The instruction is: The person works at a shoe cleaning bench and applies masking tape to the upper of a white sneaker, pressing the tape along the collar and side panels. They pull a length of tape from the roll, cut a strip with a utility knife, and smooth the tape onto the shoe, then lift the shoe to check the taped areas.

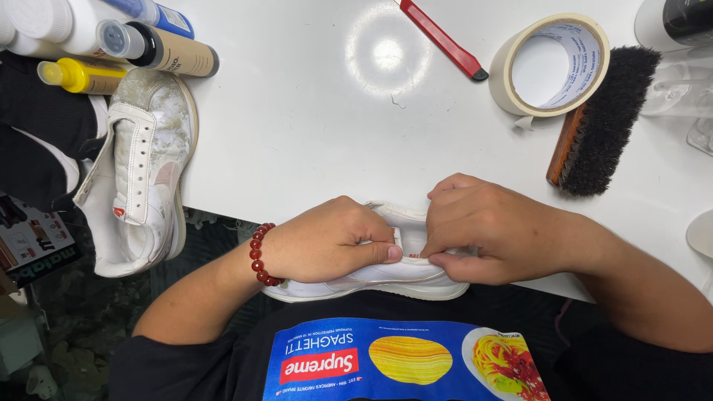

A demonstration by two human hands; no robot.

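Note:
A white sneaker (pixel 386 276) lies on its side at the near edge of the white table (pixel 319 111), pressed against my body. My left hand (pixel 330 241), with a red bead bracelet on the wrist, grips the shoe's upper with the thumb pressed near the tongue. My right hand (pixel 494 234) pinches the tongue area of the same shoe with thumb and fingers. Most of the shoe is hidden under both hands.
A second, dirty white sneaker (pixel 145 174) hangs over the table's left edge. Several bottles (pixel 111 37) lie at the back left. A red cutter (pixel 443 38), a roll of masking tape (pixel 549 65) and a dark bristle brush (pixel 603 122) sit at the back right.

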